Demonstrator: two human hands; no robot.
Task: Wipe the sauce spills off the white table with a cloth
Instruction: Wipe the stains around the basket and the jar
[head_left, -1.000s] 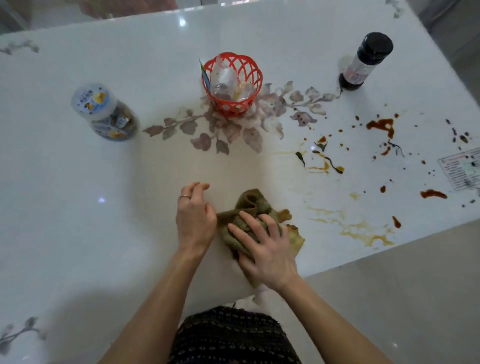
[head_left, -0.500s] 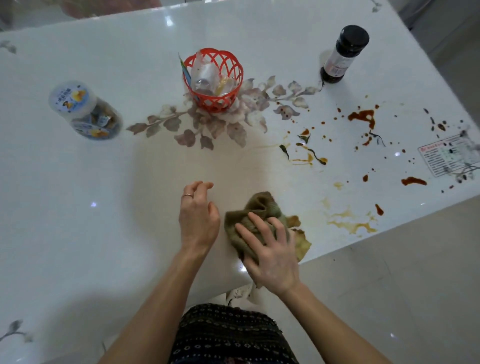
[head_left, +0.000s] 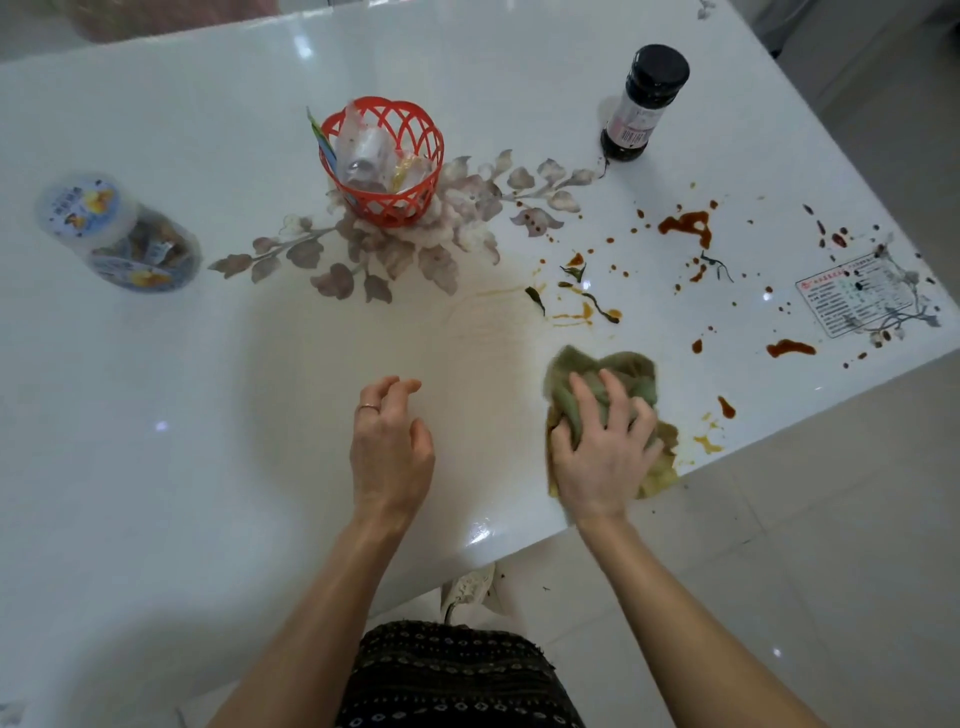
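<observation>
A crumpled olive-green cloth (head_left: 621, 371), stained yellow-brown at its near edge, lies on the white table (head_left: 218, 415) close to the front edge. My right hand (head_left: 602, 447) presses down on it with fingers spread and slightly curled into the fabric. My left hand (head_left: 389, 447) rests on the table to the left of the cloth, fingers loosely curled, holding nothing. Red-brown sauce spills (head_left: 688, 224) and drops are scattered to the right, with yellow smears (head_left: 576, 314) and a streak (head_left: 789, 348) near the table edge.
A red plastic basket (head_left: 384, 205) with wrappers stands at centre back. A dark sauce bottle (head_left: 641, 104) stands back right. A lidded clear jar (head_left: 114, 231) sits at the left. A white label (head_left: 852, 296) lies by the right edge. Tiled floor lies beyond the front edge.
My right hand has slid the cloth to the right along the front edge, over the yellow smears. My left hand has stayed in place on the table.
</observation>
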